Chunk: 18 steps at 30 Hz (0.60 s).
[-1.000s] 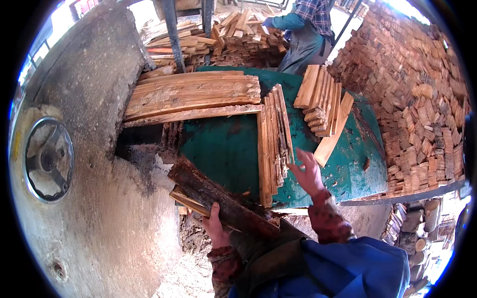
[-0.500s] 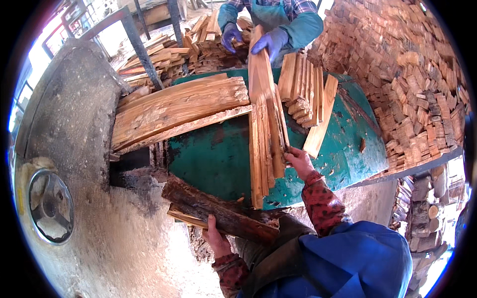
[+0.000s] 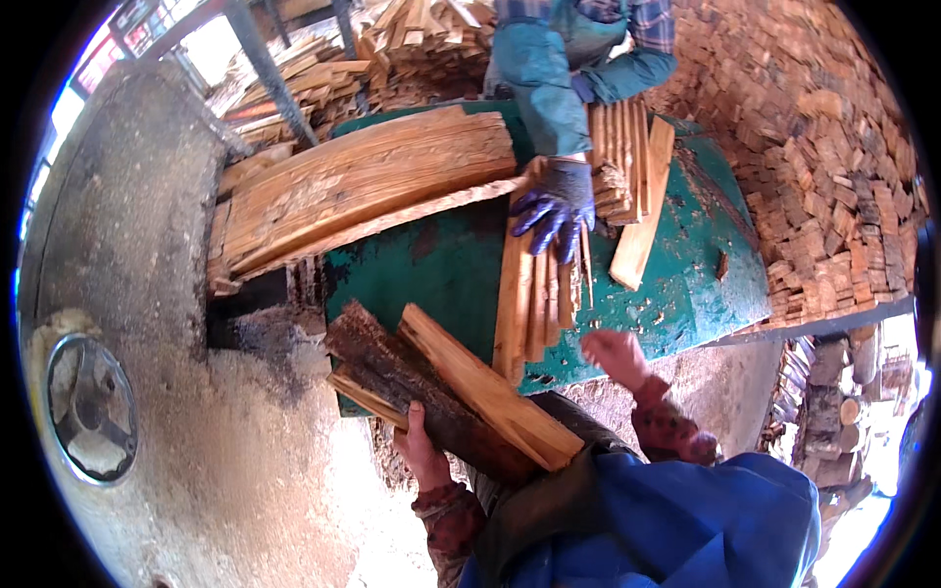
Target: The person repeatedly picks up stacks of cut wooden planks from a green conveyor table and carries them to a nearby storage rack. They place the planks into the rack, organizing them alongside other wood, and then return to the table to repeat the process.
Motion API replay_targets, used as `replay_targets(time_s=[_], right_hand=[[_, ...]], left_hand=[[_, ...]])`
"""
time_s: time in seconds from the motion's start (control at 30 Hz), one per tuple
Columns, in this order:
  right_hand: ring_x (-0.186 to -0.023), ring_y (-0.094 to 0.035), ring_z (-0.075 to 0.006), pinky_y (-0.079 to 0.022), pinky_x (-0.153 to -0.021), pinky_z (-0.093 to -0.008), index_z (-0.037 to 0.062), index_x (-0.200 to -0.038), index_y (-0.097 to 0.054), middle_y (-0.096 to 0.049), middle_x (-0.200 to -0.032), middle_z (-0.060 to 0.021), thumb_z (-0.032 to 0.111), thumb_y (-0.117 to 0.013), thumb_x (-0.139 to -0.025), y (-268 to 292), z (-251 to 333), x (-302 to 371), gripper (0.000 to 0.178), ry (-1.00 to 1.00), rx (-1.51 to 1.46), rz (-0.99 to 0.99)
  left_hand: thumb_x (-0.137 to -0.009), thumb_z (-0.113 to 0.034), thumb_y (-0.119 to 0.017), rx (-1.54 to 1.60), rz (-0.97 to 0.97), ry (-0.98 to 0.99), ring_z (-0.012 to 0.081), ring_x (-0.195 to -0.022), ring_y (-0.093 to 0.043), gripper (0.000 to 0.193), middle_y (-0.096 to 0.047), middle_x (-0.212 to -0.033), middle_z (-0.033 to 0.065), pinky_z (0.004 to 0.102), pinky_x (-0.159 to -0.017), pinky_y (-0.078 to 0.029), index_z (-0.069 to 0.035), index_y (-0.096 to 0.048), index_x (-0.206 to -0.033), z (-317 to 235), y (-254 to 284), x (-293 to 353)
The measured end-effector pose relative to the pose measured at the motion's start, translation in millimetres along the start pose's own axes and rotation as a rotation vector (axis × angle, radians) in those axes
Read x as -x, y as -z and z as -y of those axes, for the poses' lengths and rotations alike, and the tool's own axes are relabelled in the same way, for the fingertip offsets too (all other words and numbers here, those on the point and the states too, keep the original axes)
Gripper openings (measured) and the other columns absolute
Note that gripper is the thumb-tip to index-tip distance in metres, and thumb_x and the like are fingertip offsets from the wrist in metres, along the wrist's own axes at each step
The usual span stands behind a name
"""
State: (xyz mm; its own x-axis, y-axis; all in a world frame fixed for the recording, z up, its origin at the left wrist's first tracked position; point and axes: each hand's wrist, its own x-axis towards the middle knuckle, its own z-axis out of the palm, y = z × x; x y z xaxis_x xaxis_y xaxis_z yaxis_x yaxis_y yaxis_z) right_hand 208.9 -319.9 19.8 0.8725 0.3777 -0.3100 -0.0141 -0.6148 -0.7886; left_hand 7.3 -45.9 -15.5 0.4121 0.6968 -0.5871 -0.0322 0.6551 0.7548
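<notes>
Worktop (image 3: 421,265): green paint, worn through in dark patches; right part is littered with wood chips. Across its left end, wide boards (image 3: 368,181) are stacked. At mid-surface, a row of narrow strips (image 3: 529,309) is laid roughly front to back, pressed from above by a co-worker's gloved hand (image 3: 559,206), fingers spread. To its right, a second strip bundle (image 3: 618,162) is set, with a loose pale board (image 3: 642,211) angled beside it.

Near edge: a dark, rough slab (image 3: 412,392) is gripped at its left side by the left hand (image 3: 421,451), closed, thumb on top; a thin pale strip is seen under the slab. A pale plank (image 3: 490,387) is laid along the slab's right side, partly overlapping it. The right hand (image 3: 616,355) is held empty and half open, fingers toward the strips, not touching them.

Room: the left is taken up by a big stained grey panel (image 3: 157,255) with a handwheel (image 3: 91,410) mounted on it. Split wood (image 3: 421,39) is heaped behind, past metal posts (image 3: 270,73). The right is filled by a high wall of stacked wood pieces (image 3: 823,147); logs (image 3: 833,421) are piled lower right.
</notes>
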Motion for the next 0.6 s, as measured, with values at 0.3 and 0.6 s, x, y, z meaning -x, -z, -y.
replay_targets(time_s=[0.3, 0.6], right_hand=[[-0.083, -0.061, -0.0279, -0.050, -0.076, -0.0382, 0.0016, -0.123, -0.056, -0.059, -0.089, -0.0150, 0.041, -0.075, -0.076, -68.4, 45.9, 42.6, 0.064, 0.114, 0.098, 0.552], [-0.116, -0.045, -0.0413, -0.040, -0.100, -0.0440, 0.0009, -0.131, -0.045, -0.043, -0.126, -0.0228, 0.033, -0.074, -0.071, -86.6, 58.4, 34.3, 0.074, 0.444, 0.360, 0.398]], left_hand=[[-0.083, -0.015, -0.072, 0.077, -0.028, -0.020, 0.0233, -0.098, -0.060, 0.054, -0.059, -0.116, 0.0128, 0.0352, -0.087, -0.051, 0.009, -0.049, -0.125, -7.7, -10.8, 0.2], [-0.083, -0.016, -0.071, 0.044, -0.023, -0.052, 0.0228, -0.098, -0.060, 0.051, -0.060, -0.115, 0.0127, 0.0348, -0.087, -0.051, 0.007, -0.052, -0.124, 7.0, -5.7, -8.7]])
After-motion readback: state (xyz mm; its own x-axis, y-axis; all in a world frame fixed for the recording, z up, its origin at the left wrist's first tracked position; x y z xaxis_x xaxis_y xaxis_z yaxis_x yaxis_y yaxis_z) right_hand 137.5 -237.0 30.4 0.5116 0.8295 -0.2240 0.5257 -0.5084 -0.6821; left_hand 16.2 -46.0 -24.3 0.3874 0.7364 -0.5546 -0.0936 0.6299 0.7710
